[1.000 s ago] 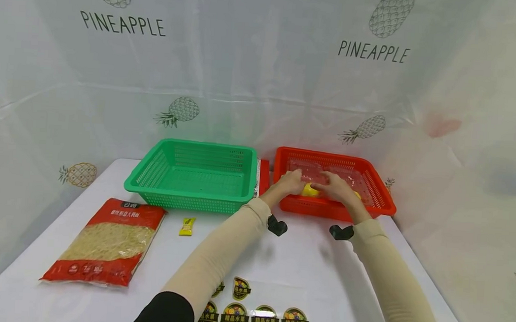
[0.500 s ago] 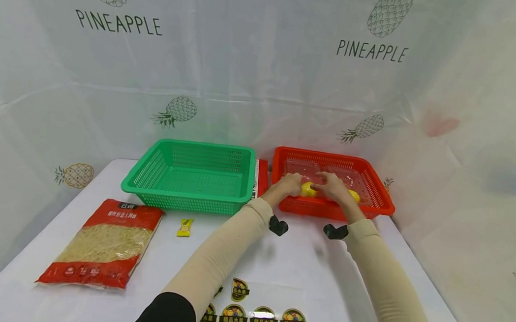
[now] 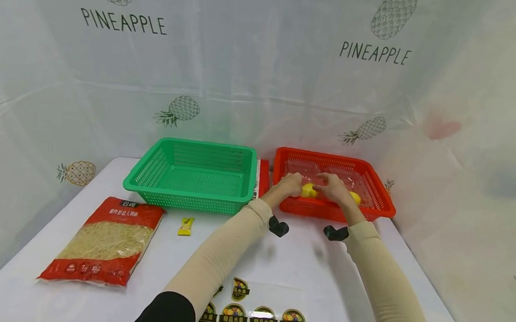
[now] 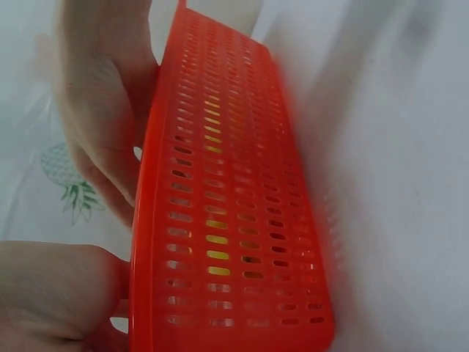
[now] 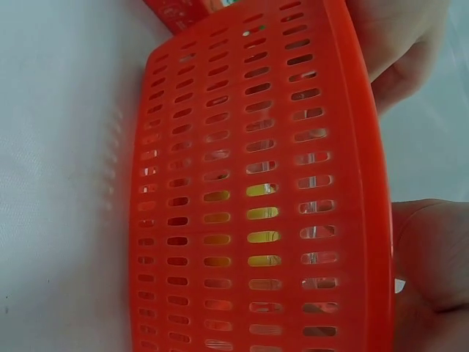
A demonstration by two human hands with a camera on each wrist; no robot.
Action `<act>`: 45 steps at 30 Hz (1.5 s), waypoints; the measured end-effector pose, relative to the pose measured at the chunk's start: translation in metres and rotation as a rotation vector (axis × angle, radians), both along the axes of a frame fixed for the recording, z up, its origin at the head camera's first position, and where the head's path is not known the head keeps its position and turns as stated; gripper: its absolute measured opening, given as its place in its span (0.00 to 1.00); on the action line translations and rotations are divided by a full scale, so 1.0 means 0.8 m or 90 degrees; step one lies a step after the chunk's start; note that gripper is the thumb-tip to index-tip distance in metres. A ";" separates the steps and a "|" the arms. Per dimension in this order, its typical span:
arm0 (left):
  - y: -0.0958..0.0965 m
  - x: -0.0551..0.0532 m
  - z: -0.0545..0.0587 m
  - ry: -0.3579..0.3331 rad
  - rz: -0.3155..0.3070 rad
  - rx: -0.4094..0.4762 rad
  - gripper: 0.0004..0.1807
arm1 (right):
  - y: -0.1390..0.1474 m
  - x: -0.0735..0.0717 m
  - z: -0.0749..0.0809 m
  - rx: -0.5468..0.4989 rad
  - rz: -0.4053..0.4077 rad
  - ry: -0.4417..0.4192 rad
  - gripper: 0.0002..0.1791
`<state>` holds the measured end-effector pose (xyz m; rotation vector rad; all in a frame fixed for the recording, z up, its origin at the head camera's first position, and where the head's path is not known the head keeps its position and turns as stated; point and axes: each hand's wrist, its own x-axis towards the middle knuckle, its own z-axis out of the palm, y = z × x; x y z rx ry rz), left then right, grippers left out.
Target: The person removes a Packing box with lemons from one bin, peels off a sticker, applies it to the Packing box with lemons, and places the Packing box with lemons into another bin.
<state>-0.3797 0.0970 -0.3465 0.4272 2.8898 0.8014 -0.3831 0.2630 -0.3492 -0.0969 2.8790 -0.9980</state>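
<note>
Two yellow items (image 3: 309, 190) lie inside the red basket (image 3: 314, 210), near its front wall. We find the left hand (image 3: 288, 184) and right hand (image 3: 335, 188) extended over its near rim, either side of one item. The right thumb and forefinger stand apart; the left fingers are obscured; we cannot tell what either holds. We note a green basket (image 3: 189, 204) left of the red basket, a sticker sheet (image 3: 264, 311) well in front.
</note>
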 end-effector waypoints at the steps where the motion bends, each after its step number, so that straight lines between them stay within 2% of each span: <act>1: 0.000 0.000 0.000 -0.001 -0.001 0.001 0.05 | 0.000 0.001 0.000 0.001 0.000 0.000 0.30; 7: -0.005 -0.001 0.001 0.009 0.000 -0.007 0.10 | -0.001 0.005 0.002 -0.007 0.011 0.029 0.28; 11: -0.008 -0.002 0.005 0.015 0.004 0.009 0.14 | -0.001 0.008 0.005 -0.015 0.016 0.044 0.27; 15: -0.012 0.000 0.010 0.021 -0.007 0.038 0.15 | -0.001 0.013 0.011 -0.019 0.006 0.051 0.25; 20: -0.020 -0.001 0.016 0.027 -0.013 0.081 0.22 | -0.001 0.020 0.022 -0.021 0.003 0.058 0.24; 24: -0.027 -0.007 0.020 0.033 -0.012 0.128 0.26 | -0.001 0.025 0.031 -0.019 0.010 0.065 0.25; 27: -0.031 -0.011 0.021 0.048 -0.005 0.163 0.27 | -0.001 0.029 0.037 -0.014 0.013 0.072 0.26; 33: -0.037 -0.017 0.029 0.081 0.035 0.230 0.27 | -0.001 0.038 0.055 -0.016 0.022 0.100 0.27; 36: -0.042 -0.017 0.035 0.063 0.039 0.294 0.28 | -0.001 0.043 0.066 -0.015 0.025 0.115 0.27; 42: -0.055 -0.017 0.041 -0.025 0.024 0.462 0.30 | -0.001 0.049 0.076 -0.010 0.027 0.122 0.28; 45: -0.061 -0.018 0.041 -0.067 0.032 0.532 0.30 | -0.001 0.052 0.077 -0.028 0.022 0.110 0.29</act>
